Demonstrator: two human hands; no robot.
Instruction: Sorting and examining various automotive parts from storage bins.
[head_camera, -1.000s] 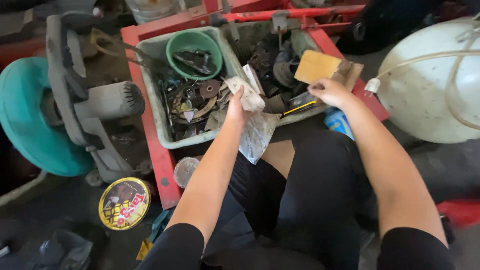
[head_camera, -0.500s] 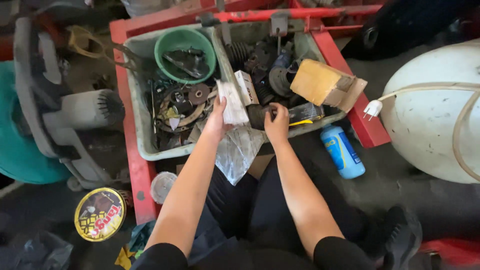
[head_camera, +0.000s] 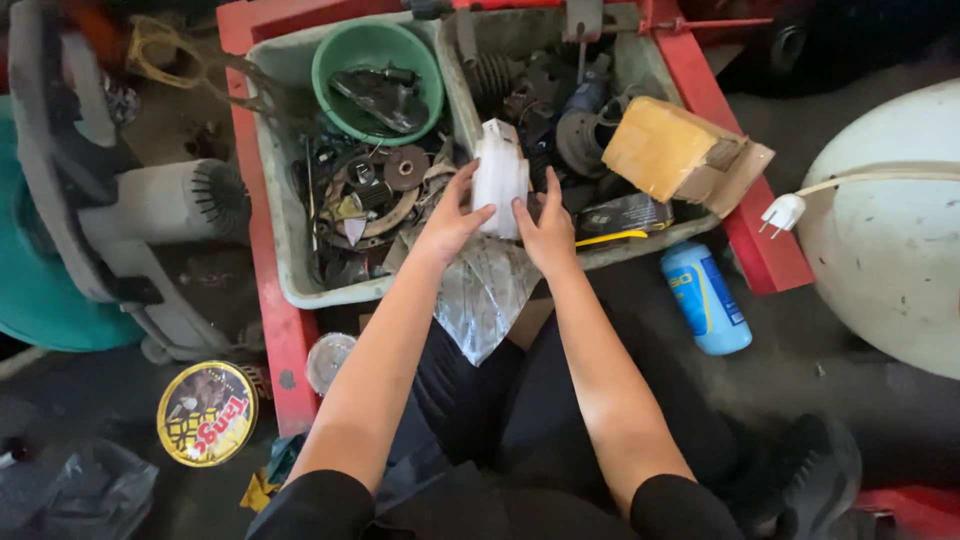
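Observation:
My left hand (head_camera: 450, 218) and my right hand (head_camera: 547, 228) both grip a white plastic part (head_camera: 499, 178) from either side. They hold it over the edge between two grey bins. A clear plastic bag (head_camera: 484, 292) hangs down below the part, over my lap. The left grey bin (head_camera: 272, 190) holds a green bowl (head_camera: 345, 55) and several dark metal parts (head_camera: 365, 190). In the right grey bin (head_camera: 655, 238) lie more dark parts and a brown cardboard box (head_camera: 672, 152).
The bins sit in a red metal frame (head_camera: 270, 320). A blue bottle (head_camera: 705, 298) lies on the floor at the right, near a large white tank (head_camera: 890, 230) with a white plug (head_camera: 782, 212). A machine with a white motor (head_camera: 165, 205) stands left; a round yellow tin lid (head_camera: 206, 413) lies below.
My right hand left the bin's right side and came to the middle. Both hands now hold the white part upright, and the bag hangs beneath it. The camera moved closer.

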